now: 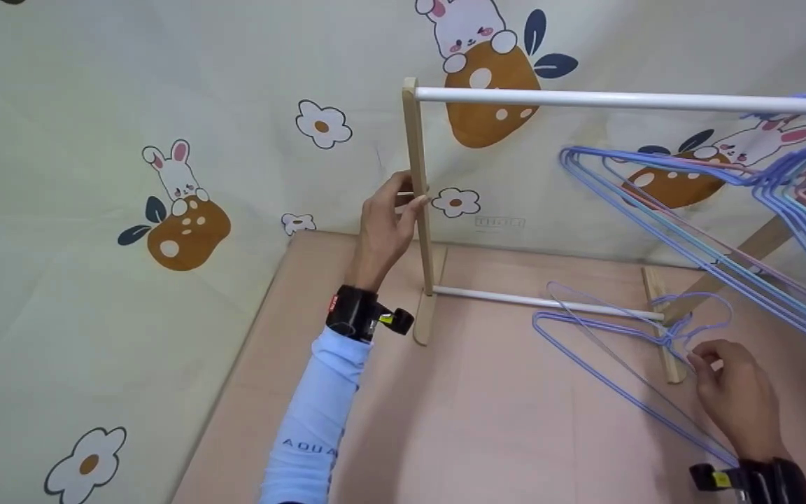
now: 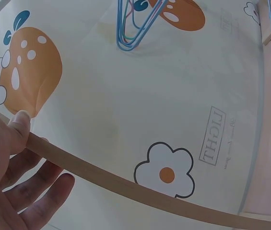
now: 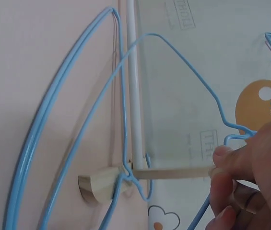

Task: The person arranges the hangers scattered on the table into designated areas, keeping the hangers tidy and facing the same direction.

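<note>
My left hand [image 1: 383, 227] holds the wooden upright [image 1: 415, 147] of a small clothes rack, thumb on one side and fingers on the other. In the left wrist view the upright [image 2: 125, 187] runs out from that grip. Low on the right, my right hand [image 1: 739, 399] pinches a thin blue clothes hanger [image 3: 188, 62] near its neck, between thumb and fingers. Beside it, more blue hangers [image 3: 39, 117] lean by the rack's lower white bar [image 1: 515, 297]. Part of the held hanger's hook is hidden behind my fingers in the right wrist view.
Several blue, pink and turquoise hangers [image 1: 669, 210] hang from the top white bar [image 1: 606, 100] at its right end. A wooden foot [image 1: 425, 322] stands on the pinkish surface [image 1: 501, 420]. Behind is a pale wall covering [image 1: 249, 105] printed with rabbits and flowers.
</note>
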Tool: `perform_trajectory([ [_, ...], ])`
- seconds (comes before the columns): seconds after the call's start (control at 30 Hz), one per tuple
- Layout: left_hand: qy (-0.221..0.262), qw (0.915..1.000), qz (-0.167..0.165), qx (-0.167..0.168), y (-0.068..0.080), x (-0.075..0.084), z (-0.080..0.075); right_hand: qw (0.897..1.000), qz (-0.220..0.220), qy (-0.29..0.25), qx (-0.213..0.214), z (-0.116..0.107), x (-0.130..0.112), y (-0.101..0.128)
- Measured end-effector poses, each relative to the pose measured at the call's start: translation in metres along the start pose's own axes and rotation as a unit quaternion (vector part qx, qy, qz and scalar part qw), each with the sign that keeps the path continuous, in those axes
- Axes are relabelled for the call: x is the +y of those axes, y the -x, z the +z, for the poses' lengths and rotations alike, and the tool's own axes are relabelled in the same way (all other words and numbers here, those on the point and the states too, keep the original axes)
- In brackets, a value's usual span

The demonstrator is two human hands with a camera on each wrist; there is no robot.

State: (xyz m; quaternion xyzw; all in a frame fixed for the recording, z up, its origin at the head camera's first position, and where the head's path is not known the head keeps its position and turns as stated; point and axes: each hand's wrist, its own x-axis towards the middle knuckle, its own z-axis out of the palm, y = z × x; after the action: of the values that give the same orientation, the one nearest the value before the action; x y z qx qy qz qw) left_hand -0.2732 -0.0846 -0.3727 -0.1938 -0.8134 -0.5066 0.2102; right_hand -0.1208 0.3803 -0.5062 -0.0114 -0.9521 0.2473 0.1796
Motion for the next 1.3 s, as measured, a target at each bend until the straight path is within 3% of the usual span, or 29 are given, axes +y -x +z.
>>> perform_trajectory([
  [0.5, 0.000, 1.0000, 0.003, 0.003, 0.000, -0.001, 0.001, 0.993, -0.062, -0.023, 0.094, 0.006, -0.026, -0.008],
  [0.8, -0.001, 1.0000, 0.002, 0.002, -0.001, -0.001, 0.000, 0.979, -0.129, -0.043, 0.150, 0.003, -0.034, -0.018],
  [1.3, 0.009, 1.0000, -0.002, -0.001, 0.000, -0.001, 0.000, 0.971, -0.152, -0.074, 0.169, -0.005, -0.064, -0.032],
])
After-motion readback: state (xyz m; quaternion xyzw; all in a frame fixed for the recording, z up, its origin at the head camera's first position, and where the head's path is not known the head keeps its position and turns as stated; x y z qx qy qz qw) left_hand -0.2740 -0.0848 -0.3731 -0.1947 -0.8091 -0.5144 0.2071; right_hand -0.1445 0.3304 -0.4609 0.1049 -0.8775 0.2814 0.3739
